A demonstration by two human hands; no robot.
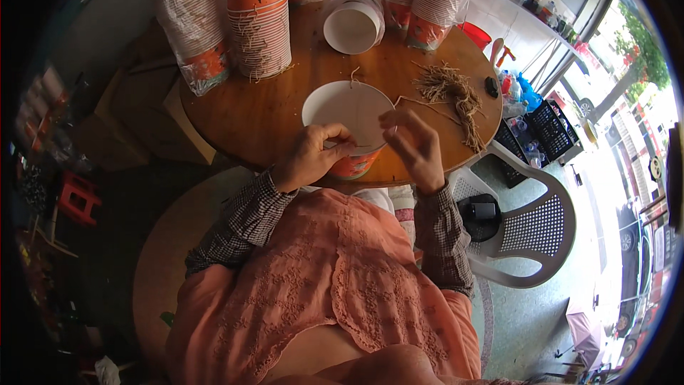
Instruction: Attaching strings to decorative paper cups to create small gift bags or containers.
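Note:
A white-lined paper bucket (pixel 335 103) with an orange printed outside stands at the near edge of the round wooden table (pixel 242 125). My left hand (pixel 317 153) is closed in a pinch at the bucket's near rim, on a thin piece of twine. Just right of the rim, my right hand (pixel 415 146) is raised with its fingers curled together; whatever they hold is too fine to make out. A short end of twine (pixel 354 75) sticks up at the far rim. To the right lies a loose bundle of tan twine (pixel 450 93).
A stack of orange buckets (pixel 262 36) with twine hanging on it stands at the back left. Plastic-wrapped stacks (pixel 431 3) surround it and fill the back right. A white bucket (pixel 352 28) lies on its side. A grey plastic chair (pixel 527 232) and black crates (pixel 545 132) stand right.

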